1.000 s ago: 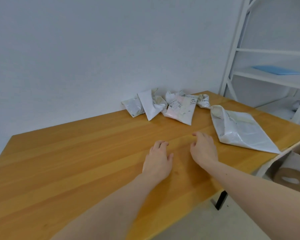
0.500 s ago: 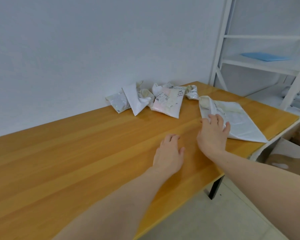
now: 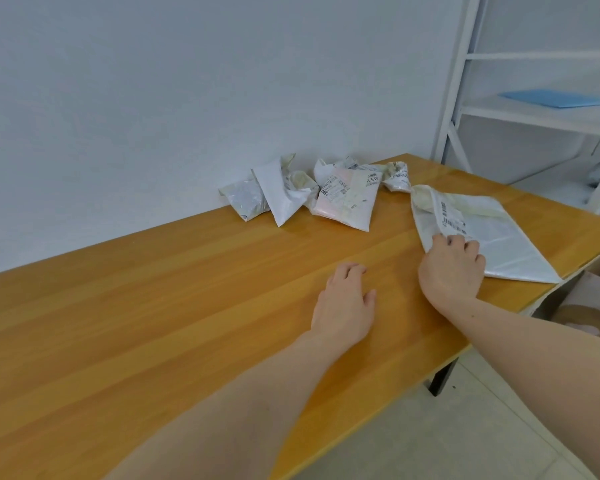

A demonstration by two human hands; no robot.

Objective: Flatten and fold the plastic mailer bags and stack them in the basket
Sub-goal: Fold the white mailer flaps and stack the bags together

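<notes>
The right hand (image 3: 451,268) lies right of the frame's centre, on the near left corner of a large white mailer bag (image 3: 492,237), its fingers (image 3: 459,241) curled down onto the plastic and gathering the edge beneath them, so it grips that corner. This bag lies mostly flat on the wooden worktop (image 3: 153,306) at the right of the frame, printed label upward, its far end twisted into a crumpled neck. The left hand (image 3: 345,306) rests palm down on bare wood just left of the right hand, apart from it, fingers loosely bent and holding nothing. Against the wall at the upper middle of the frame sits a row of crumpled mailers: a grey one (image 3: 245,199) furthest left, a white pointed one (image 3: 281,192) touching it, a pinkish one with barcode labels (image 3: 347,202) next, and a small scrunched one (image 3: 397,176) beside the large bag's neck. A white metal shelf rack (image 3: 458,98) stands at the upper right, with a flat blue sheet (image 3: 555,98) on one shelf. A cardboard box (image 3: 589,299) shows below the worktop's right edge. No basket is in view.
</notes>
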